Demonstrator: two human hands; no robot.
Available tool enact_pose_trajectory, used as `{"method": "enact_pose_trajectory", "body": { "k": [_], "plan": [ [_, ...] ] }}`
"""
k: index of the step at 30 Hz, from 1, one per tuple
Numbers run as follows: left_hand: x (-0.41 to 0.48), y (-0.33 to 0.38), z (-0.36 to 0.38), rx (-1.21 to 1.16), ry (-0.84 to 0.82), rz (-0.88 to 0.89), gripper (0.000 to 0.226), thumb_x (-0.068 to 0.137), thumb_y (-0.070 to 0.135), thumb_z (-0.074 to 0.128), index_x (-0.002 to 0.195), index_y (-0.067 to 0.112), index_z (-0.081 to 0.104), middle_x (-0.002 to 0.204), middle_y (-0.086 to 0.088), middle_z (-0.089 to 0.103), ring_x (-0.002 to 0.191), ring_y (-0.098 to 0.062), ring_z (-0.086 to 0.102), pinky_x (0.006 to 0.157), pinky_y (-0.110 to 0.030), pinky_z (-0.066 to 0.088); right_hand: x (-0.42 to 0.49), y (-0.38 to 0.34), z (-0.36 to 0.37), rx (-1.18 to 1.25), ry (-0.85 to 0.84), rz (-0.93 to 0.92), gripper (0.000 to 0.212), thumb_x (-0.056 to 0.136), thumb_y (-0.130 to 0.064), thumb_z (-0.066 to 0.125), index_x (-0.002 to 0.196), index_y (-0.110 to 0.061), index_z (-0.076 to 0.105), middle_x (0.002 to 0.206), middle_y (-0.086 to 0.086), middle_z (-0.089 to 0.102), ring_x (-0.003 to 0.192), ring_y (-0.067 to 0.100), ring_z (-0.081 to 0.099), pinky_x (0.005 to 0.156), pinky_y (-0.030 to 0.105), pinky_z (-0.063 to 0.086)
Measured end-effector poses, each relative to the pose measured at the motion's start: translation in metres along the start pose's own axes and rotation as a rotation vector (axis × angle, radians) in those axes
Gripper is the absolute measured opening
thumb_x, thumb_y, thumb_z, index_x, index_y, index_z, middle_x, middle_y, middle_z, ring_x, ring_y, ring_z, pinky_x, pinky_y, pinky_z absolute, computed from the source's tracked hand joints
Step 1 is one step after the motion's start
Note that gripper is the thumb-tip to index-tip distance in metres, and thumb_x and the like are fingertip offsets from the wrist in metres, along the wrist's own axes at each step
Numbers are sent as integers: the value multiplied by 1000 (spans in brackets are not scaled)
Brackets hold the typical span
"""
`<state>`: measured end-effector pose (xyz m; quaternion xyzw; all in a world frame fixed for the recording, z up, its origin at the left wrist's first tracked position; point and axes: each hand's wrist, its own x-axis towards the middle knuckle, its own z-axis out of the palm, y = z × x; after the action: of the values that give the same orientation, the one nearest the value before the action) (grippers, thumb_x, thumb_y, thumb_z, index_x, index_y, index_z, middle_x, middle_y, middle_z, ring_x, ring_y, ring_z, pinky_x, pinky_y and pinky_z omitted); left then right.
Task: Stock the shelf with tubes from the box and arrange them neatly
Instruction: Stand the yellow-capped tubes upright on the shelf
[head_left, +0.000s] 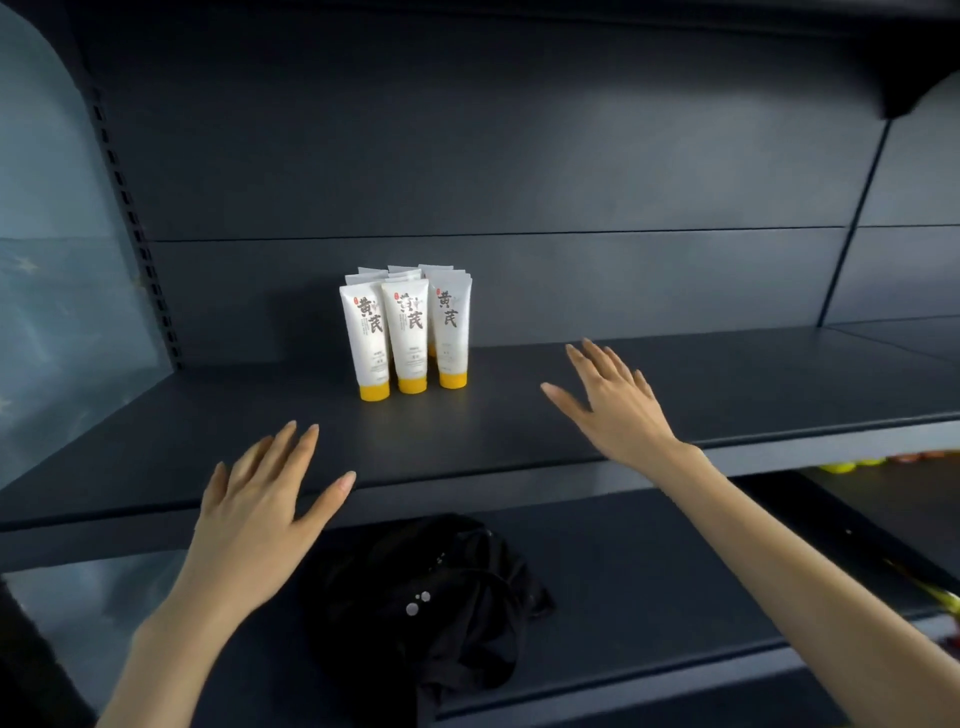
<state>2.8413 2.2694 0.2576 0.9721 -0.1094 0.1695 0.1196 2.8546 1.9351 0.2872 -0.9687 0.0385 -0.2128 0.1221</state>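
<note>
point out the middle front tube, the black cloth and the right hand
middle front tube (410, 332): head view, on its white printed body
black cloth (441, 597): head view, on its bunched middle, lower shelf
right hand (615, 405): head view, on the back of the hand

Shelf (519, 415) bare around the tubes (405, 332); only they block the back.

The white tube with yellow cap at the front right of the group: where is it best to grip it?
Probably grip the white tube with yellow cap at mid-body, from its open right side with the right hand; it stands upright on its cap, neighbours close on the left.
</note>
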Motion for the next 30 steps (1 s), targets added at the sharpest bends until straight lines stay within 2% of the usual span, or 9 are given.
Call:
{"method": "enact_pose_trajectory", "body": {
  "k": [5, 11, 20, 22, 25, 28, 30],
  "plan": [
    [-11, 17, 7, -11, -18, 32, 85, 77, 68, 15, 151, 26, 17, 159, 5, 15, 146, -17, 13, 117, -46, 10, -59, 38, -14, -95, -16, 111, 74, 92, -64, 23, 152, -26, 5, 161, -5, 2, 148, 17, -3, 118, 48, 4],
    [-19, 45, 12, 43, -41, 66, 88, 75, 69, 8, 151, 27, 11, 160, 6, 9, 146, -15, 6, 118, -46, 7, -112, 89, -27, -161, -33, 194, 81, 83, -70, 13, 152, -29, 2, 160, -7, -2, 147, 15, -8, 117, 48, 0],
    [-42, 145, 34, 1, -50, 175, 82, 82, 70, 16, 151, 26, 15, 159, 5, 12, 146, -16, 9, 118, -46, 7, -191, 183, -51, -220, -55, 337, 84, 81, -72, 10, 153, -28, 3, 161, -6, 1, 148, 17, -4, 117, 50, 2],
    [-53, 174, 44, 27, -60, 215, 82, 86, 76, 12, 151, 25, 17, 159, 5, 14, 146, -17, 12, 118, -45, 10, -215, 206, -58, -236, -77, 369, 85, 81, -72, 11, 153, -27, 2, 160, -6, 6, 148, 17, -1, 117, 50, 4],
    [-76, 221, 58, 24, -81, 289, 92, 78, 75, 0, 150, 23, 22, 157, 5, 22, 145, -17, 20, 117, -45, 14, -253, 241, -66, -265, -103, 422, 87, 79, -73, 10, 153, -27, 1, 160, -5, 9, 148, 18, 3, 116, 50, 7],
    [-97, 266, 76, 20, -137, 373, 94, 78, 73, -1, 147, 19, 32, 153, 0, 33, 141, -22, 31, 114, -47, 22, -289, 272, -72, -266, -146, 479, 87, 78, -73, 8, 152, -28, 0, 161, -5, 4, 148, 18, 1, 117, 50, 5],
    [-106, 292, 93, 27, -170, 409, 99, 74, 75, -11, 149, 22, 26, 155, 2, 28, 143, -20, 26, 115, -46, 19, -313, 293, -75, -244, -179, 524, 85, 79, -73, 9, 152, -30, -4, 161, -6, -2, 148, 18, -3, 116, 52, 4]
  ]
}}
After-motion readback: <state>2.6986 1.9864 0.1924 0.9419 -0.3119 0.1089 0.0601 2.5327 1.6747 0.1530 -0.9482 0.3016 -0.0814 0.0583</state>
